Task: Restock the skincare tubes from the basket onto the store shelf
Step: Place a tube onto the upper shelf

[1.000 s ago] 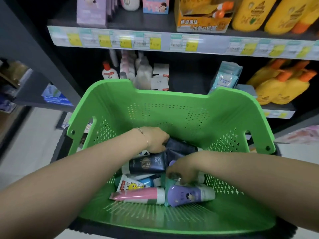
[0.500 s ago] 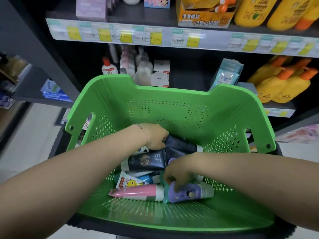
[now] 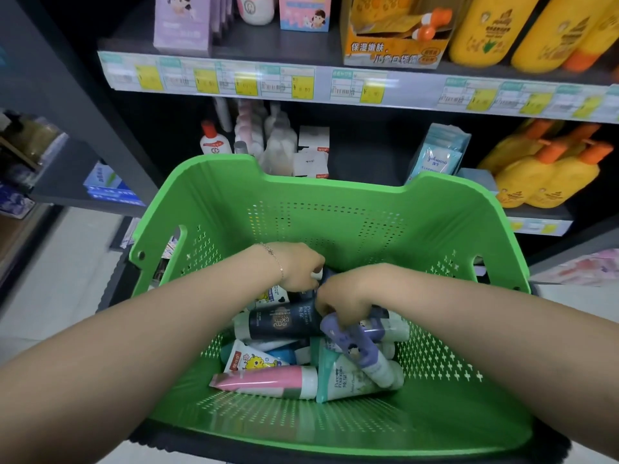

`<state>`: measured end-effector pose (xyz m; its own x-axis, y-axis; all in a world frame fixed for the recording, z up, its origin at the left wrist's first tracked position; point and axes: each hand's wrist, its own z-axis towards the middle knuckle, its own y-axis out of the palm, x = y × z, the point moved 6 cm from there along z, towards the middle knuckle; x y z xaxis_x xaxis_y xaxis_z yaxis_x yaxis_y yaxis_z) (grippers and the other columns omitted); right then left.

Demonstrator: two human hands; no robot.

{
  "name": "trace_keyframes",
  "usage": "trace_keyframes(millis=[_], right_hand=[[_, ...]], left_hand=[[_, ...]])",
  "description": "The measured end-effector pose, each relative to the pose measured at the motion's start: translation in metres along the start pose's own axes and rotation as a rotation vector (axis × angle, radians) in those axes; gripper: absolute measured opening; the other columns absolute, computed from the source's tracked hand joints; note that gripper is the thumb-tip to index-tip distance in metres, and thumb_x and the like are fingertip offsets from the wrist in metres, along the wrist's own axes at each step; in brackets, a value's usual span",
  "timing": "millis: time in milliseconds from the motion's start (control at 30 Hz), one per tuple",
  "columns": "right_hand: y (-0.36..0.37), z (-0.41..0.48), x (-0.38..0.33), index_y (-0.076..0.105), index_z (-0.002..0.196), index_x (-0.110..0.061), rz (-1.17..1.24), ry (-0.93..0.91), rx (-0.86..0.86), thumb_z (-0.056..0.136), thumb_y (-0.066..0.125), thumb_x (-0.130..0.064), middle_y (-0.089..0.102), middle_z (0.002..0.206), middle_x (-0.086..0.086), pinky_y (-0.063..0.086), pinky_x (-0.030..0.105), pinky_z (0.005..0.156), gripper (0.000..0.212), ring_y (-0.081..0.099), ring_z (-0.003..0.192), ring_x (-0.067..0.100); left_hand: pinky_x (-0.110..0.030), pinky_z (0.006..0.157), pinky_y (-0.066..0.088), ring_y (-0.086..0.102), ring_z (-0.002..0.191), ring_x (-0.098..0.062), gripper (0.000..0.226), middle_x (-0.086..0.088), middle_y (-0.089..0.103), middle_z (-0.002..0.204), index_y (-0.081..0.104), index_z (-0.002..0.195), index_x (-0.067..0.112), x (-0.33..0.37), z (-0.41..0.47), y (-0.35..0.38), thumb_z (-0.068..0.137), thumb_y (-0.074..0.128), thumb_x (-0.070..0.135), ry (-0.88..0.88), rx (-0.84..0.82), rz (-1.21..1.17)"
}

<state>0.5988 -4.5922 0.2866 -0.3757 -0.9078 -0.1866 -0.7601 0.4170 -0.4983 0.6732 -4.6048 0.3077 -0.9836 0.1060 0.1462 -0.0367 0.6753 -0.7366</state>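
Two navy tubes (image 3: 281,321), one purple tube (image 3: 348,343)

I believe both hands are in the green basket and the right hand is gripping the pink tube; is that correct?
Not quite. The head view shows the right hand in the green basket gripping the purple tube, not the pink tube, which lies untouched at the front. The left hand, also in the basket, grips a dark tube.
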Motion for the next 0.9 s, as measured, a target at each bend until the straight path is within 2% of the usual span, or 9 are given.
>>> trace_keyframes(millis=[100, 200, 267, 333, 400, 433, 600, 700, 900], right_hand=[[-0.020, -0.009, 0.009, 0.059, 0.105, -0.010, 0.050, 0.005, 0.077, 0.085, 0.060, -0.012, 0.066, 0.099, 0.011, 0.039, 0.027, 0.054, 0.020, 0.055, 0.075, 0.023], [-0.037, -0.021, 0.016, 0.056, 0.112, -0.011, 0.092, 0.031, 0.173, 0.088, 0.060, -0.013, 0.057, 0.093, 0.005, 0.034, 0.027, 0.052, 0.025, 0.048, 0.070, 0.020], [-0.046, -0.029, 0.022, 0.055, 0.114, -0.014, 0.132, 0.033, 0.254, 0.088, 0.060, -0.015, 0.055, 0.090, 0.003, 0.034, 0.027, 0.053, 0.026, 0.048, 0.074, 0.021], [-0.054, -0.036, 0.026, 0.056, 0.114, -0.019, 0.168, 0.030, 0.337, 0.088, 0.061, -0.016, 0.055, 0.087, 0.001, 0.036, 0.027, 0.056, 0.026, 0.051, 0.076, 0.022], [-0.062, -0.042, 0.032, 0.056, 0.106, -0.023, 0.204, 0.035, 0.427, 0.087, 0.063, -0.016, 0.055, 0.082, -0.001, 0.040, 0.029, 0.061, 0.021, 0.053, 0.078, 0.023], [-0.066, -0.045, 0.035, 0.056, 0.101, -0.024, 0.236, 0.042, 0.474, 0.086, 0.064, -0.017, 0.054, 0.080, -0.002, 0.042, 0.031, 0.063, 0.019, 0.054, 0.078, 0.023], [-0.086, -0.067, 0.052, 0.058, 0.097, -0.023, 0.484, 0.089, 0.673, 0.083, 0.067, -0.014, 0.047, 0.069, -0.011, 0.037, 0.026, 0.056, 0.019, 0.046, 0.064, 0.014], [-0.095, -0.081, 0.058, 0.057, 0.092, -0.024, 0.600, 0.084, 0.739, 0.084, 0.066, -0.013, 0.052, 0.069, -0.008, 0.038, 0.024, 0.052, 0.016, 0.046, 0.060, 0.013], [-0.107, -0.112, 0.064, 0.059, 0.096, -0.012, 0.841, 0.001, 0.856, 0.083, 0.072, -0.017, 0.063, 0.076, 0.004, 0.042, 0.021, 0.054, 0.019, 0.055, 0.059, 0.012]], left_hand=[[-0.029, 0.074, 0.044, 0.056, 0.094, -0.025, 0.041, -0.008, 0.060, 0.111, 0.050, 0.126, 0.012, -0.002, 0.000, -0.002, 0.090, 0.059, 0.028, 0.009, -0.008, -0.039], [-0.026, 0.074, 0.040, 0.056, 0.097, -0.025, 0.051, -0.010, 0.061, 0.116, 0.051, 0.125, 0.013, -0.003, -0.004, -0.004, 0.082, 0.071, 0.030, -0.004, -0.046, -0.108], [-0.024, 0.072, 0.037, 0.057, 0.097, -0.030, 0.044, -0.014, 0.063, 0.112, 0.057, 0.115, 0.011, -0.003, -0.007, -0.006, 0.080, 0.074, 0.032, 0.003, -0.062, -0.221], [-0.024, 0.068, 0.037, 0.058, 0.084, -0.028, 0.026, -0.008, 0.065, 0.087, 0.061, 0.089, 0.016, -0.005, -0.007, -0.010, 0.077, 0.076, 0.033, 0.031, -0.024, -0.405], [-0.022, 0.056, 0.032, 0.048, 0.057, -0.011, 0.028, 0.009, 0.051, 0.058, 0.053, 0.069, 0.023, -0.008, -0.007, -0.017, 0.075, 0.079, 0.031, 0.063, 0.057, -0.563], [-0.021, 0.053, 0.030, 0.042, 0.052, -0.005, 0.030, 0.013, 0.046, 0.053, 0.051, 0.066, 0.024, -0.010, -0.007, -0.021, 0.074, 0.080, 0.028, 0.067, 0.100, -0.618], [-0.026, 0.065, 0.038, 0.048, 0.068, -0.014, 0.032, 0.004, 0.056, 0.073, 0.059, 0.088, 0.013, -0.023, -0.014, -0.039, 0.068, 0.084, 0.018, 0.054, 0.287, -0.842], [-0.017, 0.050, 0.034, 0.043, 0.054, -0.009, 0.031, 0.004, 0.053, 0.063, 0.053, 0.077, 0.016, -0.031, -0.021, -0.052, 0.069, 0.083, 0.011, 0.035, 0.388, -0.925], [-0.027, 0.061, 0.035, 0.046, 0.066, -0.016, 0.033, -0.005, 0.058, 0.068, 0.051, 0.071, 0.015, -0.037, -0.041, -0.083, 0.068, 0.084, 0.012, 0.115, 0.497, -0.995]])
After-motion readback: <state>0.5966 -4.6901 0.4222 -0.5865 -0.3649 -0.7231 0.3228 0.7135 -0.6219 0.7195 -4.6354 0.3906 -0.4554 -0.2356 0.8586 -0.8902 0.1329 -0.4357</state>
